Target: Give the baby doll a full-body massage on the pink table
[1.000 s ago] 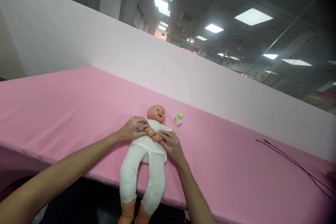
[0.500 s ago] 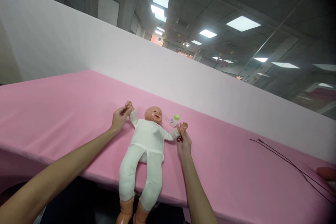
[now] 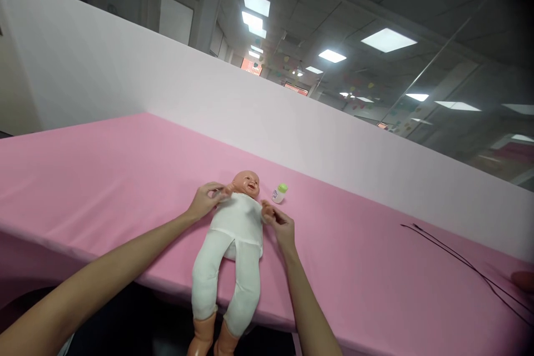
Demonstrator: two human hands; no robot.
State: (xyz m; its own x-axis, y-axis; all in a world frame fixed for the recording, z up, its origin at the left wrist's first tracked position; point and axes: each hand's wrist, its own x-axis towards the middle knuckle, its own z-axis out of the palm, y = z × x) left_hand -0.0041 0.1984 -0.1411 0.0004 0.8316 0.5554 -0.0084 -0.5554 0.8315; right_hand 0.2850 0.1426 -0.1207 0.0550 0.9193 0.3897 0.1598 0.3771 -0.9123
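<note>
A baby doll [image 3: 237, 219] in a white top and white trousers lies on its back, its bare feet hanging past the near table edge. My left hand [image 3: 206, 200] pinches the doll's arm on the left, folded in near its shoulder; the doll's hand there is blurred. On the other side, my right hand [image 3: 283, 227] has its fingers closed on the doll's other arm, bent up against the chest. A small bottle [image 3: 279, 193] with a green cap lies beside the doll's head, apart from both hands.
The table wears a pink cover [image 3: 104, 178]. Along its back runs a low white wall [image 3: 292, 128] with glass above it. Thin black cables [image 3: 463, 261] lie on the right, near a brownish rounded object [image 3: 522, 281] at the frame's edge.
The doll's arms were spread outward and are now folded in toward its chest and shoulders. Both my hands have moved inward with them.
</note>
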